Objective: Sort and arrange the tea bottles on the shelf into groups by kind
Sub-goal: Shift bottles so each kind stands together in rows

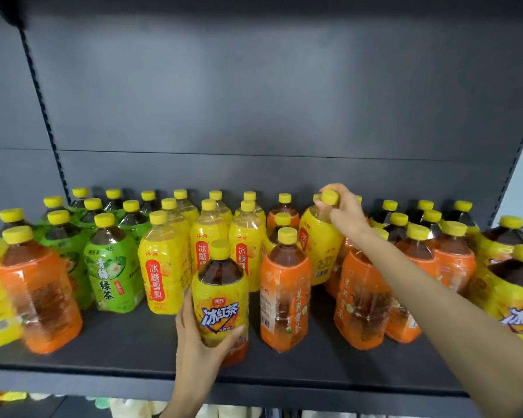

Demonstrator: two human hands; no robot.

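Head cam is looking down at a dark shelf [118, 342] that's carrying a whole crowd of tea bottles, every one wearing a yellow cap. The left hand [195, 336] is wrapping its fingers and thumb round the lower body of an iced black tea bottle [221, 285] with a yellow label and dark tea. It's standing upright near the front edge, just in front of the yellow rows. Honestly can't tell if it's resting on the shelf or being lifted a touch. The right hand [346, 217] is reaching further back and gripping the cap of a pear drink bottle [316, 239], fingers curling over the top. That bottle is sitting in among the orange ones, apart from its own kind. Going left to right, the green tea bottles [112, 267] are bunching together left of centre, and the pear drink rows [163, 267] are standing right beside them. The orange jasmine bottles [284, 285] are filling the middle and right. More iced tea bottles [514, 297] are crowding the far right end. A stray orange bottle [40, 291] is standing way over on the left.
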